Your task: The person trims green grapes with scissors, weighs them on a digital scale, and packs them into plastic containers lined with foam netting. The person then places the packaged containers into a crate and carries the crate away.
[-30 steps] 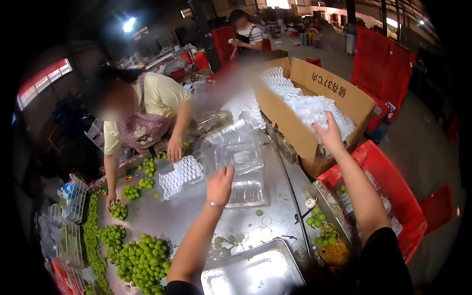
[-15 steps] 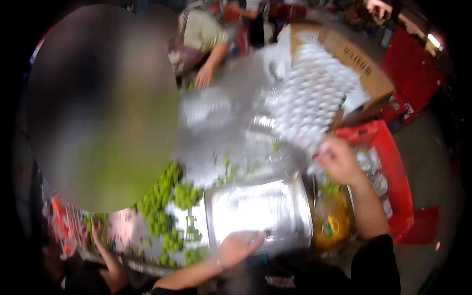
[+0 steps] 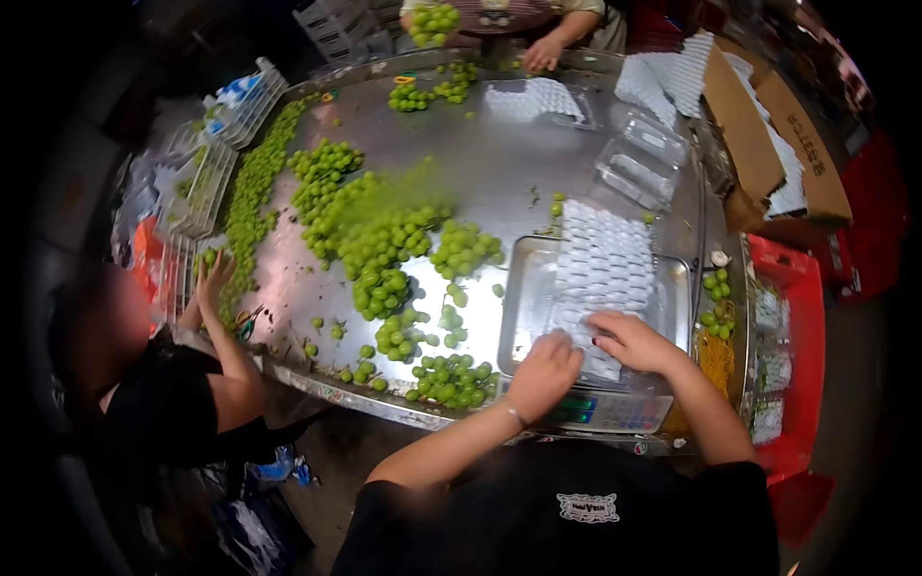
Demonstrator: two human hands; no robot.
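A white foam padding sheet (image 3: 607,252) with a scaly net texture lies lengthwise over the shallow metal tray (image 3: 517,307). My left hand (image 3: 545,372) has its fingers curled on the near left edge of the sheet. Beside it, my right hand (image 3: 634,344) grips the near right part, its fingers bent onto the foam. The tray rests on a digital scale (image 3: 615,411), whose green display and keypad show below my hands. My fingertips are partly hidden against the white foam.
Bunches of green grapes (image 3: 384,240) spread across the metal table (image 3: 451,144). Clear plastic boxes (image 3: 643,158) lie at the back right, near a cardboard box (image 3: 802,144) of foam sheets. A red crate (image 3: 802,365) stands at right. Co-workers' hands (image 3: 545,53) show across and at left.
My right hand has come from the right side to the tray with a foam sheet, which now covers the tray's middle. My left hand has moved onto the sheet. The view has turned.
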